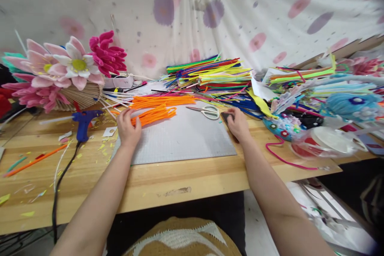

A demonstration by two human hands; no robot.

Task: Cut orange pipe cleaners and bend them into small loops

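A grey cutting mat (183, 138) lies on the wooden table. Orange pipe cleaners (159, 115) are heaped along its back left part. My left hand (129, 127) rests at the left end of this heap, fingers spread and curved beside the orange stems, gripping nothing that shows. At the mat's right edge my right hand (237, 123) has its fingers closed on a dark flat object (225, 117), partly hidden under the hand. Scissors with white handles (210, 112) lie on the mat between the hands, points to the left.
A blue glue gun (85, 124) with a black cord stands on the left, near fluffy flowers (75, 64). Colourful pipe cleaners (210, 73) are piled at the back. To the right are a blue decorated piece (279, 126), a clear plastic container (324, 143) and a pink stem (288, 162).
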